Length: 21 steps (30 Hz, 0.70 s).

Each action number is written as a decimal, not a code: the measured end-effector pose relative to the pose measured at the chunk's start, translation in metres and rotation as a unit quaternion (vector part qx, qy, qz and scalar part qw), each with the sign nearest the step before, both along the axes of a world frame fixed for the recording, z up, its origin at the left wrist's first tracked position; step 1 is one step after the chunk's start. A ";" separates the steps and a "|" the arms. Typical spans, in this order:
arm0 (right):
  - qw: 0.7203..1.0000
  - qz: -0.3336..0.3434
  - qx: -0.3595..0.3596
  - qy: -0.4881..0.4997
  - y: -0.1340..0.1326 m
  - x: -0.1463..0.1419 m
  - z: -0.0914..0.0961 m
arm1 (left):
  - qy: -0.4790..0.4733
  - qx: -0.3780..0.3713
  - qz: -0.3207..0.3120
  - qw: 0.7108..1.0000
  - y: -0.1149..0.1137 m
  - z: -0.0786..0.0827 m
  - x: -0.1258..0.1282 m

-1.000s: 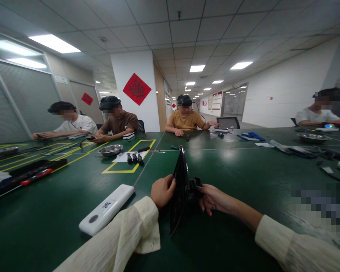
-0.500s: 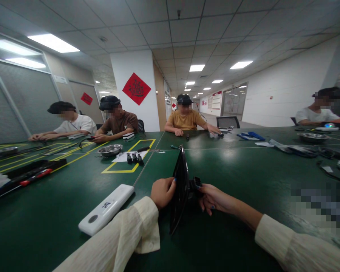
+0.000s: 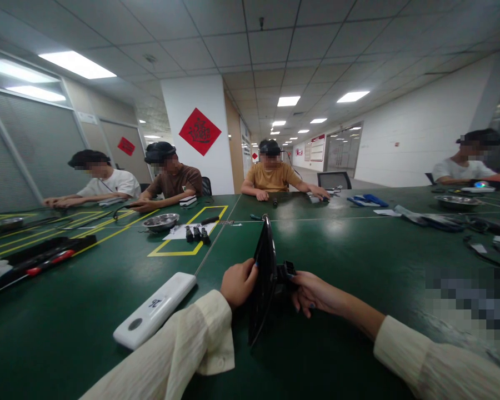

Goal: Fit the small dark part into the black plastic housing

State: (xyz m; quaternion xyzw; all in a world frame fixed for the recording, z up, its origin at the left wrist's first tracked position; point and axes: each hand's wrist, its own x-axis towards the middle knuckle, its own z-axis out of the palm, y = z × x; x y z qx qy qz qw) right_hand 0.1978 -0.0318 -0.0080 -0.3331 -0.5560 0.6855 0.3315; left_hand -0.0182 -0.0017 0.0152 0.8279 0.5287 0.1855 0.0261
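A thin black flat panel with a glossy face, screen-like, stands almost edge-on in front of me, slightly tilted. My left hand is closed on its left face and near edge, thumb towards the panel. Behind the panel, on its right side, sticks out a black mount-like block. My right hand pinches that block between thumb and fingers, the lower fingers curled beneath. Where the block meets the panel is dark and hard to make out. A white power bank with a number display lies left of my left hand.
On the green table, several black cylindrical parts stand inside a yellow tape outline, near a metal bowl. A black tool tray lies at left, cables and plastic bags at right. Several co-workers sit around the table.
Both hands keep their hold on the panel and block with hardly any movement. The whole view has shifted very slightly. Across the table, a co-worker's hand has moved a little.
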 end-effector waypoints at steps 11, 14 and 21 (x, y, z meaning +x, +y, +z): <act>1.000 0.002 0.003 -0.002 0.002 0.000 -0.004 | 0.015 -0.001 -0.002 1.000 -0.001 0.002 0.000; 1.000 -0.002 0.004 -0.006 0.001 0.000 -0.003 | 0.038 0.007 0.004 0.999 -0.001 0.000 0.000; 1.000 0.002 0.002 0.000 0.001 0.000 -0.002 | 0.019 -0.004 0.014 1.000 0.000 0.002 0.002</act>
